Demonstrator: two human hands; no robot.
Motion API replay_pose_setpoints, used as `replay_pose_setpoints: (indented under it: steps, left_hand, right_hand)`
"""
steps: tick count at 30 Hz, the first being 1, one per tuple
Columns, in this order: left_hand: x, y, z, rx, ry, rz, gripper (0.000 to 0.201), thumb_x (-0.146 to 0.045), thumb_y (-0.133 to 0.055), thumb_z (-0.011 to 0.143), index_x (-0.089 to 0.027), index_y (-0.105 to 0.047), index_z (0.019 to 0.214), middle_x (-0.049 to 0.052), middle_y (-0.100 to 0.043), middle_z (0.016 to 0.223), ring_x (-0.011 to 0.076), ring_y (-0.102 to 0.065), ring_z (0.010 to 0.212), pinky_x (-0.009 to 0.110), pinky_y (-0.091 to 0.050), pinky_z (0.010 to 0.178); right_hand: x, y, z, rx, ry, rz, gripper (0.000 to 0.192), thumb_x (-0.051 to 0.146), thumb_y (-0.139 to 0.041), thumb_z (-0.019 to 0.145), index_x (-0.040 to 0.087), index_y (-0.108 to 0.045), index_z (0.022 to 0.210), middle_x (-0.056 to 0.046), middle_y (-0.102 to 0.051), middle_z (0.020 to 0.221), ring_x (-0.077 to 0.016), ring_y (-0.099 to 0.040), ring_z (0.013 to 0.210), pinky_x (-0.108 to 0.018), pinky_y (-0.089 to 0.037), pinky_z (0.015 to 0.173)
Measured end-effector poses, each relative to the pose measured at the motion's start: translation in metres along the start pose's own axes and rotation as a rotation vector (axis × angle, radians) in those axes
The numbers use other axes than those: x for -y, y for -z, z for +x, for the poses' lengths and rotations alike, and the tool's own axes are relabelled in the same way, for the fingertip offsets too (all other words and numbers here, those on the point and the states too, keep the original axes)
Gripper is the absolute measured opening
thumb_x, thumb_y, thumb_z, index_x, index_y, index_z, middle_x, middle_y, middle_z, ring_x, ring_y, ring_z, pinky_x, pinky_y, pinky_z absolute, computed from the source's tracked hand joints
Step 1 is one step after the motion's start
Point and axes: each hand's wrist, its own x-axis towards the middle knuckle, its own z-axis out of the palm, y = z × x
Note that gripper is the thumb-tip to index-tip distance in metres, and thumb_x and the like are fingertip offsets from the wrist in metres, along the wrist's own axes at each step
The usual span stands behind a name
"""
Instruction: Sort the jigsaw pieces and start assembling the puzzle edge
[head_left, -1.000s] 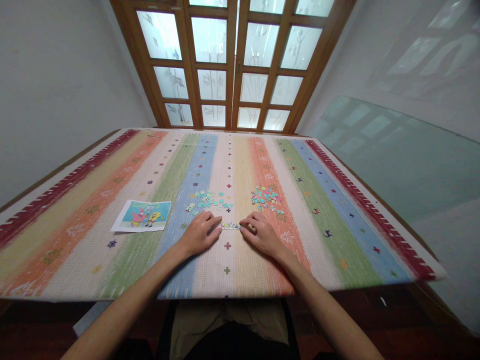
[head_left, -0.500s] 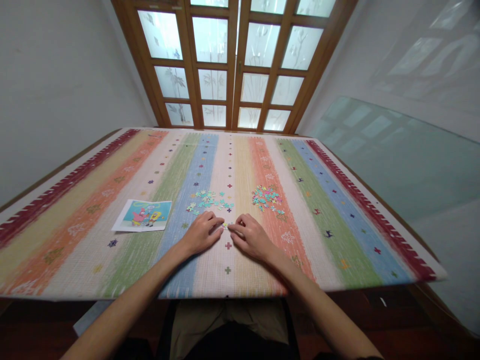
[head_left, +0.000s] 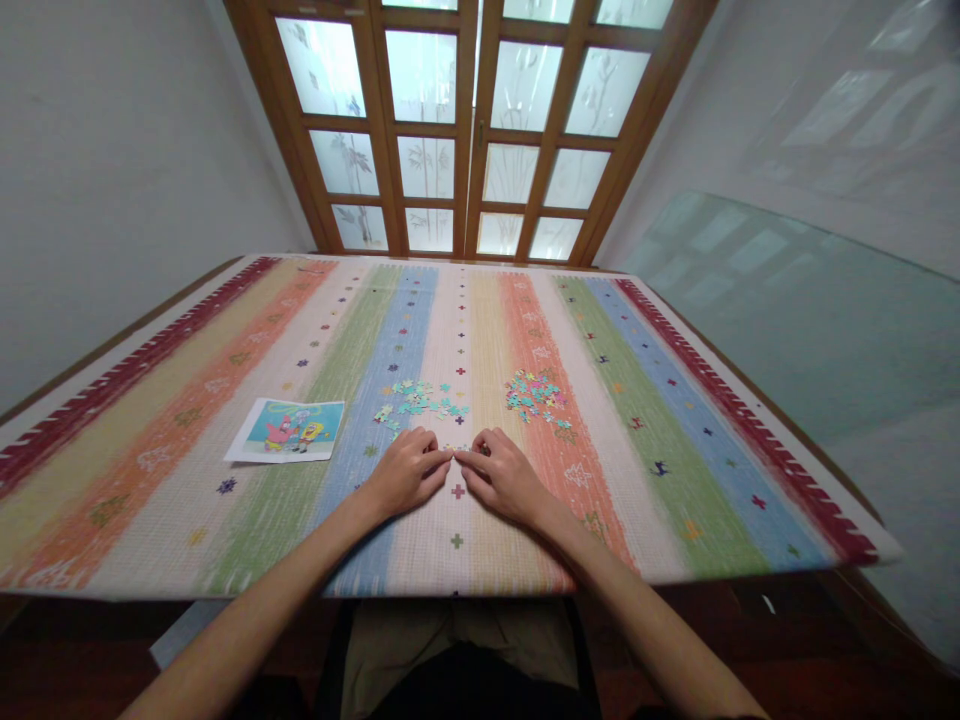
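Note:
My left hand [head_left: 409, 472] and my right hand [head_left: 501, 477] meet at the middle of the near table, thumbs and forefingers drawn together almost tip to tip. Small joined-looking jigsaw puzzle pieces [head_left: 457, 447] show just beyond and between the fingertips, mostly covered by them. Both hands are closed over these pieces. A loose spread of turquoise puzzle pieces [head_left: 417, 399] lies just beyond my left hand. Past my right hand is a denser pile of mixed-colour puzzle pieces [head_left: 532, 392]. To the left lies a printed cartoon picture [head_left: 289, 431] with a pink and a yellow figure.
A striped tablecloth [head_left: 480, 330] covers the wide table. Wooden doors with frosted panes [head_left: 426, 165] stand behind its far edge. A pale glass panel [head_left: 795, 310] leans along the right wall. The table's near edge runs close to my lap.
My left thumb and forefinger have shifted slightly to the right, closing the gap to my right fingertips and covering more of the pieces. The piles and the picture stay put.

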Motion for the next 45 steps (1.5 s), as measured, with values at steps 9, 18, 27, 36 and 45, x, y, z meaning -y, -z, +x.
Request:
replay_pose_setpoints:
  steps: [9,18,27,36,45]
  left_hand:
    - [0.0,-0.001,-0.001,-0.038,0.036,-0.104,0.022,-0.025,-0.054,0.096,-0.019,-0.074,0.098,0.005,-0.058,0.082,0.02,-0.052,0.078,0.035,-0.044,0.074]
    - [0.004,0.005,-0.003,-0.06,0.176,-0.275,0.026,-0.028,-0.06,0.089,-0.019,-0.064,0.113,0.003,-0.062,0.085,0.0203,-0.057,0.082,0.037,-0.047,0.078]
    - [0.009,-0.001,-0.007,-0.055,0.22,-0.187,0.019,-0.03,-0.058,0.093,-0.019,-0.071,0.1,0.004,-0.06,0.082,0.0208,-0.057,0.081,0.038,-0.045,0.079]
    - [0.004,0.0,-0.01,-0.066,0.213,-0.135,0.02,-0.032,-0.056,0.095,-0.021,-0.072,0.102,0.004,-0.061,0.084,0.0211,-0.057,0.083,0.038,-0.047,0.081]
    - [0.004,-0.001,-0.01,-0.072,0.195,-0.121,0.021,-0.031,-0.055,0.096,-0.02,-0.071,0.103,0.004,-0.06,0.085,0.0216,-0.057,0.083,0.039,-0.047,0.081]
  right_hand:
    - [-0.006,0.007,-0.004,-0.029,-0.034,0.015,0.027,0.018,-0.058,0.093,0.02,-0.069,0.117,-0.01,-0.058,0.096,-0.0248,-0.053,0.09,-0.039,-0.048,0.082]
    - [-0.037,0.029,-0.023,-0.067,-0.162,0.079,0.021,0.023,-0.064,0.09,0.021,-0.069,0.111,-0.009,-0.06,0.101,-0.0254,-0.058,0.095,-0.042,-0.05,0.085]
    - [-0.036,0.024,-0.025,-0.05,-0.161,0.111,0.014,0.023,-0.062,0.094,0.021,-0.072,0.104,-0.008,-0.06,0.095,-0.023,-0.058,0.09,-0.039,-0.05,0.082]
    - [-0.034,0.022,-0.026,-0.08,-0.116,0.049,0.015,0.024,-0.06,0.096,0.021,-0.073,0.103,-0.009,-0.059,0.095,-0.0232,-0.056,0.088,-0.039,-0.05,0.08]
    - [-0.033,0.022,-0.025,-0.08,-0.107,0.009,0.017,0.025,-0.057,0.097,0.02,-0.072,0.103,-0.01,-0.06,0.095,-0.0241,-0.056,0.089,-0.041,-0.049,0.081]
